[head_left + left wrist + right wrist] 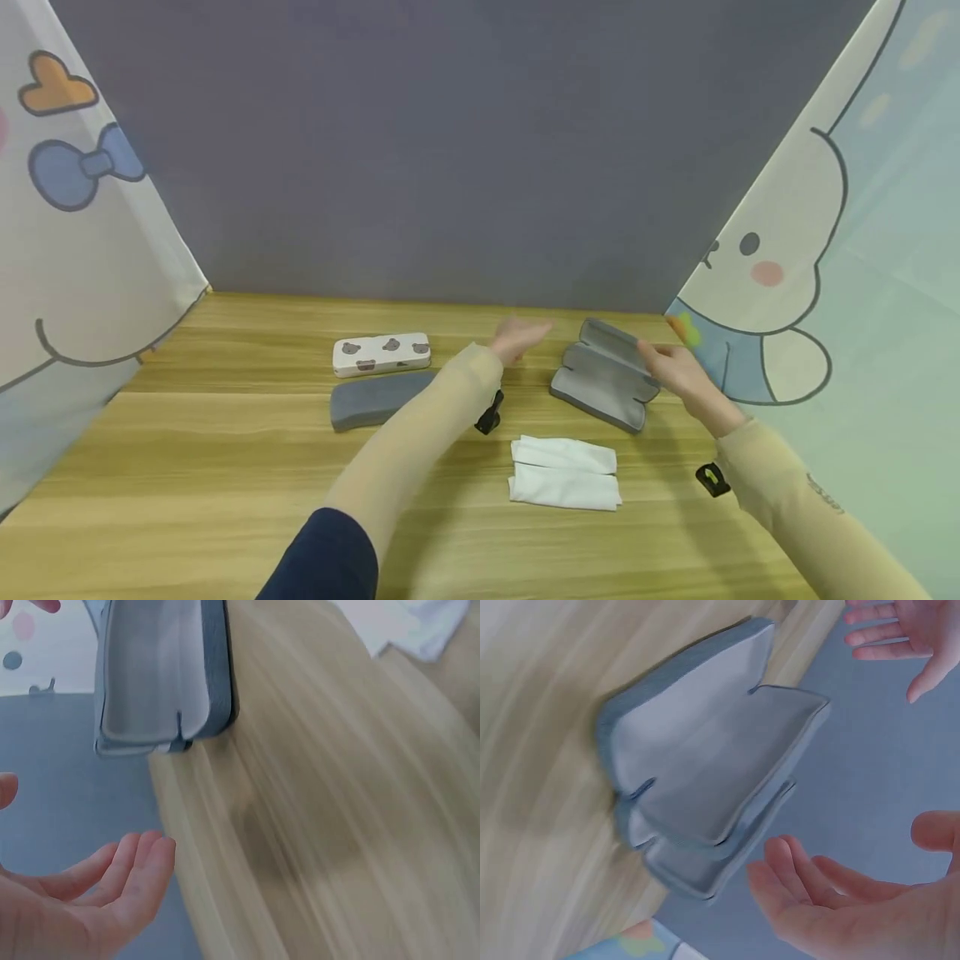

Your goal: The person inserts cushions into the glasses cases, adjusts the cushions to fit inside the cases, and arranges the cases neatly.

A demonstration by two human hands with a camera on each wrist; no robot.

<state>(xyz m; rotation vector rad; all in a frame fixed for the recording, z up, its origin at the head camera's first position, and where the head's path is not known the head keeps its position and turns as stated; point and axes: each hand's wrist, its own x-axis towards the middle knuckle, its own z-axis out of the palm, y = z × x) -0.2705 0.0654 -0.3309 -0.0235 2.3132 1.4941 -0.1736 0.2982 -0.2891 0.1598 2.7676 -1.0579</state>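
Observation:
A grey glasses case (609, 385) stands unfolded on the table, its pale lining showing in several hinged sections. My left hand (520, 339) is to the left of it, fingers extended and thumb apart, holding nothing; in the left wrist view the left hand (97, 900) is seen palm up, beyond the case's end. On the other side, my right hand (678, 375) is close to the case's right edge. The right wrist view has the right hand (855, 900) with loosely bent fingers just beside the case (712, 742), nothing in the palm.
White folded cloths (564, 472) lie in front of the case. To the left are a white case with bear prints (382, 353) and a closed grey case (375, 400), partly hidden by my left arm. A grey panel (450, 167) rises behind the wooden table (187, 467), with printed cloth (795, 367) at the sides.

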